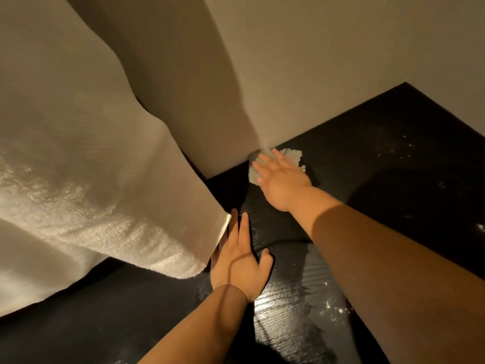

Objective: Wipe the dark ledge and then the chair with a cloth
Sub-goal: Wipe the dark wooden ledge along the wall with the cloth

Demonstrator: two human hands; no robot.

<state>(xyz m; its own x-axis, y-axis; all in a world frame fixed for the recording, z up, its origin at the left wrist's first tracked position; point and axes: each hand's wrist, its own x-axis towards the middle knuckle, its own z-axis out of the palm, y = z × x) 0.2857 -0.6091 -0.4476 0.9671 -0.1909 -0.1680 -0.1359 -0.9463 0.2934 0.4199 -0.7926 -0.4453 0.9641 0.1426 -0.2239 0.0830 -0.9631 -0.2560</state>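
Observation:
The dark ledge (pixel 380 179) is a black wood-grain surface that runs from the lower middle to the right edge and meets the beige wall. It carries pale dust specks and smears. My right hand (pixel 282 179) lies flat on a crumpled pale cloth (pixel 292 155), pressing it onto the ledge in the corner by the wall. Most of the cloth is hidden under the palm. My left hand (pixel 240 261) rests flat on the ledge with fingers spread, its outer edge against a hanging beige curtain (pixel 91 153). No chair is in view.
The heavy curtain fills the left half and drapes over the ledge's left part. The beige wall (pixel 328 61) closes off the back. Dusty patches (pixel 333 308) show on the ledge near my right forearm and at the far right.

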